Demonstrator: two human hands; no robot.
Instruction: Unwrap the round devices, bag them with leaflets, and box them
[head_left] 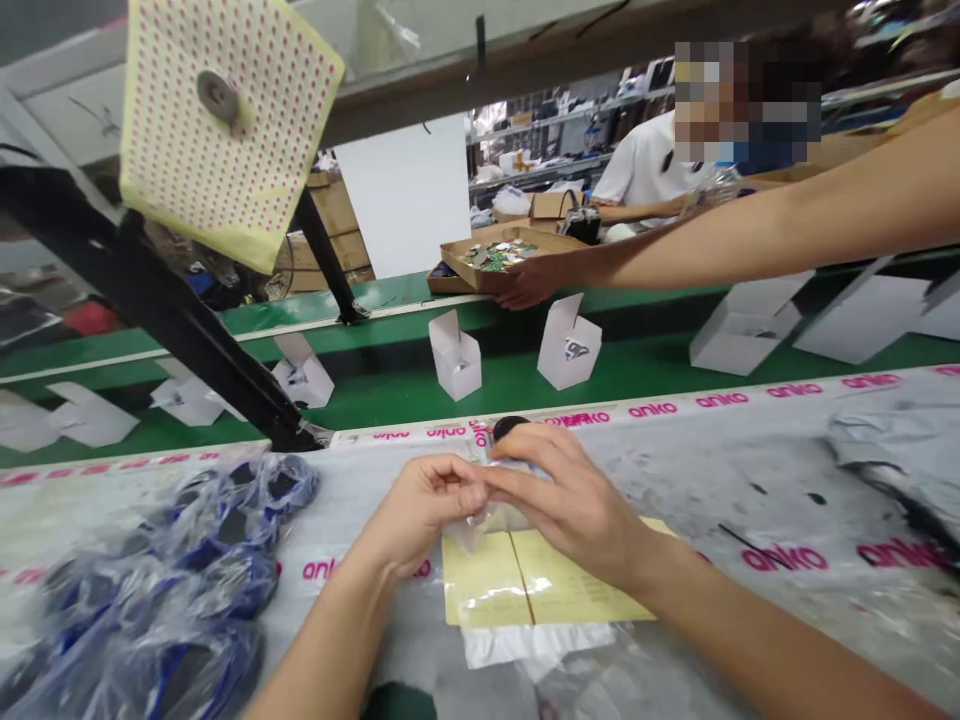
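Observation:
Over the front bench, my left hand (431, 505) is closed, thumb and forefinger pinching a clear plastic bag (472, 535). My right hand (577, 495) meets it from the other side, its fingers bent over the same bag and their tips close to the left fingertips. A dark rounded item (510, 427) shows just beyond the right fingers; its kind is mostly hidden. Beneath both hands lie yellow label sheets (555, 590) on a white plastic piece (502, 645).
Bagged blue-and-black items (202, 560) are heaped at left. Open white boxes (457, 365) stand along the green conveyor (375, 375). A black post (225, 340) and a hanging sticker sheet (225, 130) are at upper left. Another person's arm (712, 230) reaches toward a cardboard tray (457, 255).

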